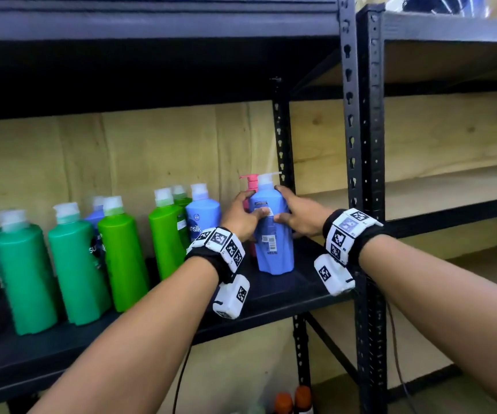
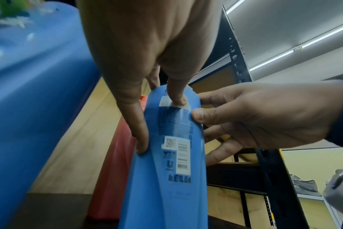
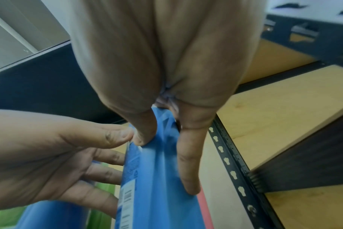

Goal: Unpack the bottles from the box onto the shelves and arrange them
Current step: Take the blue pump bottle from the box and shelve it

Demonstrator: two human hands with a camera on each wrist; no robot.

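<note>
Blue plastic pump bottle (image 1: 274,231) with a white pump top stands upright near the right end of a dark metal shelf (image 1: 286,297), its back label with a barcode facing the person. Both of the person's hands hold it from either side. The left hand (image 1: 241,216) wraps the bottle's left side, thumb pressed on the label and fingers (image 2: 141,136) curled round the edge. The right hand (image 1: 298,216) clasps the right side, thumb on the label close to the other thumb, fingers (image 3: 188,162) curved round the far side. A pink pump bottle (image 1: 250,186) stands just behind the blue one, against a pale plywood back panel (image 1: 92,156). To the left along the same shelf stand another blue bottle (image 1: 202,216), bright green bottles (image 1: 121,258) and teal green bottles (image 1: 26,279), all upright in a loose row. A black perforated upright post (image 1: 361,174) rises just right of the hands.
</note>
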